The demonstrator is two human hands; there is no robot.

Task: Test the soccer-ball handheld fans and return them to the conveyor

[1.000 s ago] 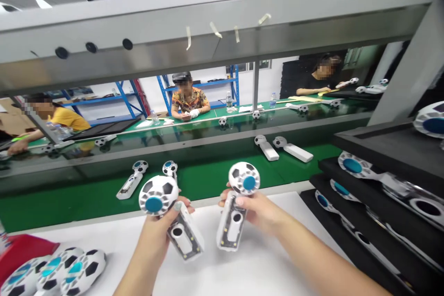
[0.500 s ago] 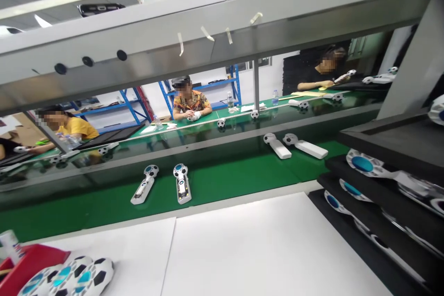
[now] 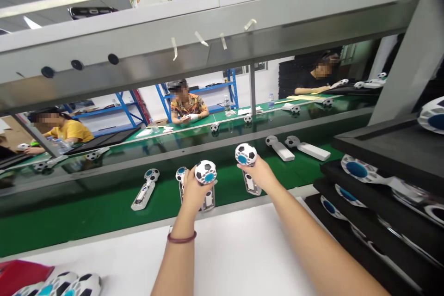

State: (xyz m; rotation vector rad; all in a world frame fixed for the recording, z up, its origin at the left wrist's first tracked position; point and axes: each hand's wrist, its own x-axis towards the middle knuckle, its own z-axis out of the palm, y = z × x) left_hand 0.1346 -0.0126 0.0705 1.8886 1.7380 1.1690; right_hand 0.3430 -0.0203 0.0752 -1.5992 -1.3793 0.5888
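Observation:
My left hand, a dark red band round its wrist, is closed round the neck of a white handheld device with a soccer-ball head. My right hand grips another such soccer-ball device, its handle with visible inner parts pointing down towards the green belt. Whether either handle touches the belt I cannot tell. Just behind my left hand lies a third device, partly hidden. Further left, another device rests on the belt with its handle's inside showing.
Two face-down devices lie on the belt at right. Black trays with more devices are stacked at the right. A red bin and several ball-headed pieces sit lower left. A grey shelf beam crosses above; co-workers sit beyond.
Both my hands have come into view over the belt, each with a soccer-ball device in it. The view has shifted slightly. The middle co-worker's hands have moved.

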